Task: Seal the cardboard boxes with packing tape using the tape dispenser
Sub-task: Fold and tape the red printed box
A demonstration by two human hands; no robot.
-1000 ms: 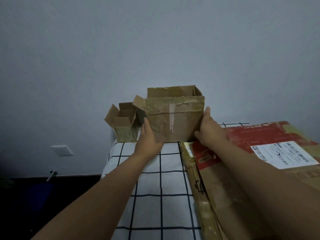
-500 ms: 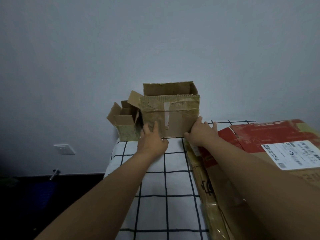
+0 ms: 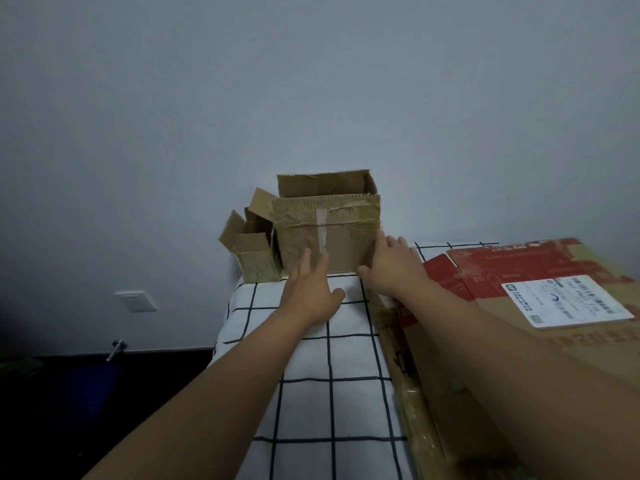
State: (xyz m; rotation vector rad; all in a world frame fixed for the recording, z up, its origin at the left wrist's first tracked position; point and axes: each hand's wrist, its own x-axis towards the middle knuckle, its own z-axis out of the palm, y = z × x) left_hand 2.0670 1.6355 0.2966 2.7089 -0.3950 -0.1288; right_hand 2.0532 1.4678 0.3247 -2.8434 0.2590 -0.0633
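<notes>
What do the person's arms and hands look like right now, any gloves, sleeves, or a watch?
Both are bare. The left hand and right hand show no gloves, and no rings can be made out in the dim light. Both forearms are uncovered down to the bottom edge of the picture: no sleeves, watch or wristband show on either. Anything worn above that is out of view.

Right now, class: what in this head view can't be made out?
- Inside of the larger open box: hidden by its front wall.
- Shipping label text: too small, blurred.
- Flattened carton: cut off by right edge.
- Tape dispenser: not in view.
</notes>
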